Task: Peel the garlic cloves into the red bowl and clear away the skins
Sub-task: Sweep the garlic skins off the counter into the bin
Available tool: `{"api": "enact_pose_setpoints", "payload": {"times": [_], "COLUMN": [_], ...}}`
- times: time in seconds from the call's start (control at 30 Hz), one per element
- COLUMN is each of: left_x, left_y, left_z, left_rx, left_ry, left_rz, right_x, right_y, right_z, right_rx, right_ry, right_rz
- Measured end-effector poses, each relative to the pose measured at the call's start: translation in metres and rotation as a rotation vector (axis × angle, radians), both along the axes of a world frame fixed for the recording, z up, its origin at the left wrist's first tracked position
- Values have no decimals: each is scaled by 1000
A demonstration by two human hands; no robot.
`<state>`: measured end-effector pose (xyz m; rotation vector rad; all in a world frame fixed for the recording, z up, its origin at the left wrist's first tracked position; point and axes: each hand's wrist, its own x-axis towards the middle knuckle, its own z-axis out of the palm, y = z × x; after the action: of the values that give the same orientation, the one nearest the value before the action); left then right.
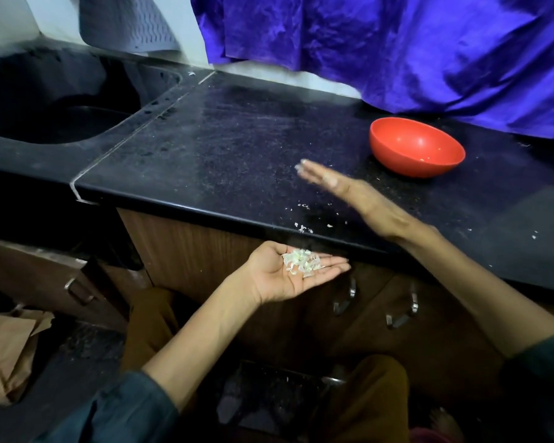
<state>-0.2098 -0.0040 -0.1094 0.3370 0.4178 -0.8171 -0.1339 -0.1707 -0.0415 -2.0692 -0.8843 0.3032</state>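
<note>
Left hand (288,276) lying flat, palm up, just below counter (205,148) edge, cradling garlic skins (301,262). Right hand (339,188) reaching flat-fingered, blurred, over counter among stray scraps (303,228). Red bowl (416,147) sitting behind right hand.

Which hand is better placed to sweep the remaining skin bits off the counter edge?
Right. The right hand is flat over the counter near the loose skins; the left hand is cupped below, full.

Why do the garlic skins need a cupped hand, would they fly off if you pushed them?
Probably. The skins look thin and flaky, so likely very light and easily scattered. They lie loose on the open left hand, so a tilt could spill them. Bits near the counter edge would likely slide when the right hand sweeps.
</note>
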Motion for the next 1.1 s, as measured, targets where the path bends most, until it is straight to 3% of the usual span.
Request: {"api": "enact_pose_setpoints", "payload": {"times": [0.13,0.2,0.43,0.53,0.73,0.87,1.1], "left_x": [-3,-4,-5,-6,-7,-6,-7], "left_y": [-1,-1,-2,-4,-4,1,1], "left_z": [4,5,7,8,9,5,6], "left_rx": [29,41,66,101,111,67,86], "left_ry": [2,0,-43,-54,-66,-27,-57], "left_rz": [7,5,17,48,-6,-2,7], "right_x": [18,17,-41,-64,-65,-52,-43], "right_y": [-12,-11,12,16,31,16,19], "right_z": [-3,-11,-18,-25,-36,-19,-19], "right_rx": [-263,-418,-509,-420,156,479,37], "right_ry": [-87,-151,-280,-239,208,287,56], "right_rz": [-247,-224,-76,-120,-242,-249,-256]}}
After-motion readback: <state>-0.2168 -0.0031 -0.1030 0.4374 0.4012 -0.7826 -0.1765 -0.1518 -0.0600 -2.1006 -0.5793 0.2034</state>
